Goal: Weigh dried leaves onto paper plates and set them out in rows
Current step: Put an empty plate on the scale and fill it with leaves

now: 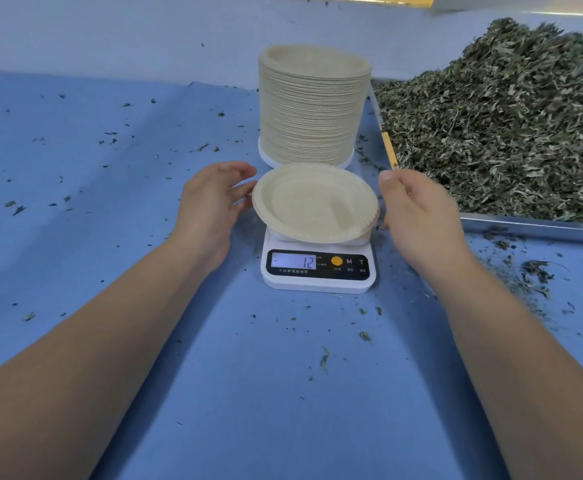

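A single paper plate [314, 202] sits on top of the small white scale [317, 282] straight in front of me, its bare inside facing up and its fluted rim reaching past the scale's platform on both sides. My left hand [214, 199] is at the plate's left edge with the fingers loose and spread, the fingertips right at the rim and gripping nothing. My right hand [418, 216] is just beside the plate's right edge, thumb pointing up. Its fingers curl away from me behind the hand, so I cannot tell whether they are pinching the rim or only hovering next to it. The lit display [293, 261] shows a dash and 12, and an orange button [336, 260] sits just to its right. Behind the scale stands a tall stack of plates [312, 105], close to the plate I am handling. To my right, the dried leaves [508, 126] are heaped in a metal tray [532, 225], whose near corner lies just beyond my right hand. Everything rests on a blue cloth [110, 202] speckled with leaf crumbs [536, 271], thickest in front of the tray.
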Demonstrator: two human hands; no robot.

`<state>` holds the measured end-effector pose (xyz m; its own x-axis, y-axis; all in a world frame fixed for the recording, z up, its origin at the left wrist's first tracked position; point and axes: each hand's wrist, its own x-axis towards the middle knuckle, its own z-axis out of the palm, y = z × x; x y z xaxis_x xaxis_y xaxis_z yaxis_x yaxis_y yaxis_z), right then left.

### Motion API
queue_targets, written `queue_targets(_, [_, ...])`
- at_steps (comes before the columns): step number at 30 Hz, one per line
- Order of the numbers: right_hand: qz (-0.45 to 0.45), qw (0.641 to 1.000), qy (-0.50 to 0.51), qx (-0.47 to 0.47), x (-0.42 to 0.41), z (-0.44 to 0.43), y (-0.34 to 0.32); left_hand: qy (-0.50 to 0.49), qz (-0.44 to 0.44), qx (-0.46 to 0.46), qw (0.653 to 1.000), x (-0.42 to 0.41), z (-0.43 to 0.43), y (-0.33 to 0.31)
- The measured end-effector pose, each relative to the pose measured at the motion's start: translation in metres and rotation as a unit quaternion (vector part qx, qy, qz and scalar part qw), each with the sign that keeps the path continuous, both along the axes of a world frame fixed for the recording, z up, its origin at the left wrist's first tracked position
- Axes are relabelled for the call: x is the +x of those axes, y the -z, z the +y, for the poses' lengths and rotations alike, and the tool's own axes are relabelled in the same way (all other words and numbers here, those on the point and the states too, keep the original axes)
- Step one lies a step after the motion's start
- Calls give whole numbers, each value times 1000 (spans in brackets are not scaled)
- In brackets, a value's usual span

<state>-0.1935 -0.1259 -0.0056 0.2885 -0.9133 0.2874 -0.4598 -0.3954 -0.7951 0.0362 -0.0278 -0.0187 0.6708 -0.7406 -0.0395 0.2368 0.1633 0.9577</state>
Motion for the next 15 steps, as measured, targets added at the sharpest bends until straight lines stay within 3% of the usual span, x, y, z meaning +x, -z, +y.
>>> queue_targets(3, [-18, 999, -3, -38, 1, 4, 0, 48, 47, -21, 998, -4, 0, -2])
queue_targets(15, [-63, 996, -14, -63, 2, 6, 3, 129, -28, 28, 991, -11, -3, -1])
